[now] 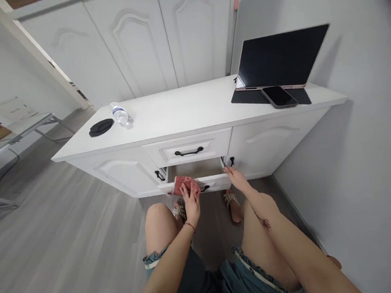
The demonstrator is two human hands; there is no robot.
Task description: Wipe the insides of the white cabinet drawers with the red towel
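Note:
A red patterned cloth (pixel 181 183) is under the fingers of my left hand (pixel 191 202), pressed against the front of the pulled-out lower drawer (pixel 214 183). It covers the left part of that drawer's black handle (pixel 205 188). My right hand (pixel 235 177) grips the drawer's right front corner, its fingertips on the top edge. The visible inside of the drawer is bare. Above it, the upper drawer (pixel 169 155) is closed, with a black handle (pixel 189 152).
On the white cabinet top (pixel 186 107) lie a clear plastic bottle (pixel 121 115) and a black oval item (pixel 101 127). A tablet (pixel 283 58) stands at the right with a phone (pixel 279 97) before it. A grey wall (pixel 366 152) borders the right side.

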